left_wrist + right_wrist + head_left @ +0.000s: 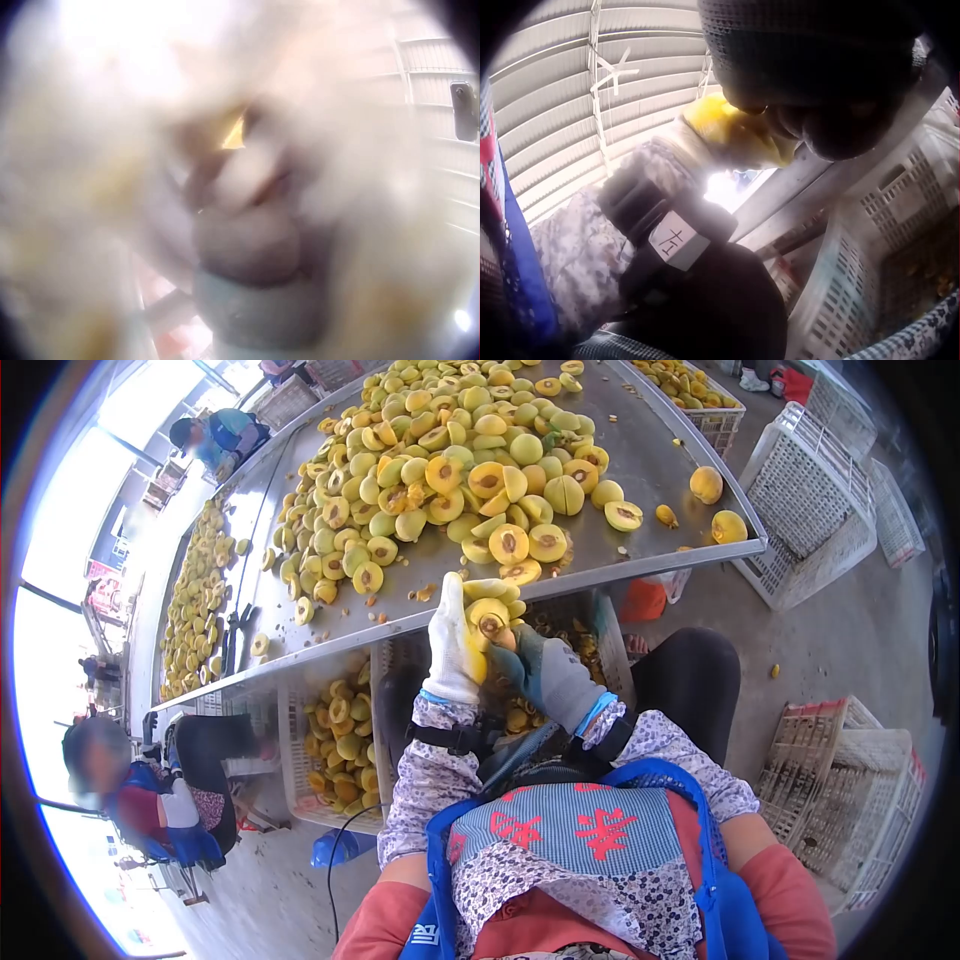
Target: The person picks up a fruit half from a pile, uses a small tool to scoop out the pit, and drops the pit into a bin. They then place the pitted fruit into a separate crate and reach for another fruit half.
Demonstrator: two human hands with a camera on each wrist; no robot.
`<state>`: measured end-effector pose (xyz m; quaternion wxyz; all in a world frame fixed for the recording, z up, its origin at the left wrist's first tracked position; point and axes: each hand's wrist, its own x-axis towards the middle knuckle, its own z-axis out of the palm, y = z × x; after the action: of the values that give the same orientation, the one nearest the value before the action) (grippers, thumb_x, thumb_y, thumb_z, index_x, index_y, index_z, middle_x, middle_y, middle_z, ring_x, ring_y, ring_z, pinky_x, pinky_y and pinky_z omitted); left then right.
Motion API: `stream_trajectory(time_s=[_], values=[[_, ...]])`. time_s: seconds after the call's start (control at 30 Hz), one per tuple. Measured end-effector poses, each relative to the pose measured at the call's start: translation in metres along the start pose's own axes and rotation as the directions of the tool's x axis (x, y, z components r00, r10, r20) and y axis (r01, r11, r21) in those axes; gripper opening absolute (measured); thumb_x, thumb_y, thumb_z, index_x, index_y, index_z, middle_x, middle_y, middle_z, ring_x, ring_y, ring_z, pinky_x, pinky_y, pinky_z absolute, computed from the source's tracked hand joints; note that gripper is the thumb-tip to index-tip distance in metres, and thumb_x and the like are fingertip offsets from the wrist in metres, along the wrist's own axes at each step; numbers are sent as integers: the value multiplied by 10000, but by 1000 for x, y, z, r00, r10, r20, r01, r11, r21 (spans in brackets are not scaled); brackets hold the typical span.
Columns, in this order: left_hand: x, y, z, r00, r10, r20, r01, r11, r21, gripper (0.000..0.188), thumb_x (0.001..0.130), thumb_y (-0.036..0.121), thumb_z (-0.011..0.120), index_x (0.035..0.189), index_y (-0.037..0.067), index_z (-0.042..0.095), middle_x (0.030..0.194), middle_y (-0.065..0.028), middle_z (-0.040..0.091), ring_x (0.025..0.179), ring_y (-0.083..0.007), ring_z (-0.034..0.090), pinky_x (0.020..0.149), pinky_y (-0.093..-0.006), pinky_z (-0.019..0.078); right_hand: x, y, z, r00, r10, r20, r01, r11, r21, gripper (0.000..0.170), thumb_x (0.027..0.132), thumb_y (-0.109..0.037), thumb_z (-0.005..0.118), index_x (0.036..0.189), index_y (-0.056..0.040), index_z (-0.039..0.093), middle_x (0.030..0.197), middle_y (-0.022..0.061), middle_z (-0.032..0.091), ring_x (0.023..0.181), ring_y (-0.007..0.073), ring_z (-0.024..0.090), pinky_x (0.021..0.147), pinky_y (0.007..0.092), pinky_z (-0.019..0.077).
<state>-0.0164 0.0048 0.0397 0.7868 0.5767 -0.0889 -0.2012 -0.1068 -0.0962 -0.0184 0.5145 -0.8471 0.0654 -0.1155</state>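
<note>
In the head view my left hand (462,645), in a white glove stained yellow, holds a peach half (488,614) with its cut face and brown centre toward me. Just below the table edge, my right hand (550,678), in a grey glove, has its fingers curled in at the lower side of that half, a fingertip right at its centre. The right wrist view shows the dark right glove (810,67) close up, with the yellow-stained left glove (731,131) beyond. Blur covers most of the left wrist view. I cannot tell whether a small tool sits inside the right hand.
A big heap of peach halves (440,470) covers the metal table (640,470). Beneath its edge stand a crate of halves (290,750) and another crate (612,645) between the knees. White crates (800,500) stand right. Another person (165,800) sits at left.
</note>
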Motion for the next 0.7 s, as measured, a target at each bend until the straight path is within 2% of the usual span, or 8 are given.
stream_trajectory(time_s=[0.07,0.4,0.43,0.5,0.53,0.57,0.63,0.7], values=[[1,0,3,997,-80,-20,79,996,-38,347,1041,291,474,1073,-45,557,980,-204,704,889,-274,721,683,-318,593,0,-3,-5,999,24,38,-22,999,-48,470,985,-489,509,1128,-48,588,837,271,671,789,478,643,721,558,500],[4,11,-4,940,-332,74,308,924,228,591,1049,490,387,1134,-48,616,966,-193,687,678,-221,639,616,-328,541,-8,6,-7,988,90,129,-77,992,-97,414,982,-447,531,1141,-72,608,911,261,686,860,440,670,762,516,520],[2,14,-2,936,-336,103,310,928,209,607,1042,514,406,1157,-44,616,975,-188,682,678,-209,628,632,-319,538,-10,22,6,995,46,86,-57,989,137,372,1006,-387,546,1152,-52,616,896,181,699,829,294,661,741,429,521],[-5,1,-8,958,-29,284,-23,984,176,497,1054,396,462,1367,15,521,1089,-132,676,812,-163,634,761,-270,521,-6,32,13,1000,-22,6,18,935,353,312,1057,-296,523,1126,-11,627,889,2,662,841,53,525,722,270,487],[-5,-9,-4,964,97,248,-141,976,166,440,1055,296,476,1406,31,492,1167,-105,659,924,-148,621,832,-270,503,-5,26,16,1000,9,1,-9,886,464,317,1066,-304,502,1093,-20,640,858,-13,641,807,62,524,709,267,479],[-12,-15,6,976,146,161,-168,977,134,409,1045,204,489,1413,26,485,1221,-97,642,985,-140,612,862,-261,490,-4,23,21,995,86,51,-99,796,597,429,1053,-369,504,1106,31,648,977,127,707,907,168,614,827,334,514],[-10,-30,10,982,186,6,-186,979,83,340,1033,203,522,1317,22,566,1123,-88,677,905,-139,637,799,-251,510,-8,-24,-16,858,307,411,-512,554,656,427,1056,-388,505,1150,11,629,1006,41,675,917,116,568,846,301,502],[-6,-24,12,986,162,-39,-159,985,64,321,1031,230,532,1260,18,606,1066,-90,692,850,-139,644,765,-253,519,-5,-15,-14,860,262,437,-504,558,659,415,1054,-380,510,1159,5,625,1003,44,677,920,107,573,848,294,500]])
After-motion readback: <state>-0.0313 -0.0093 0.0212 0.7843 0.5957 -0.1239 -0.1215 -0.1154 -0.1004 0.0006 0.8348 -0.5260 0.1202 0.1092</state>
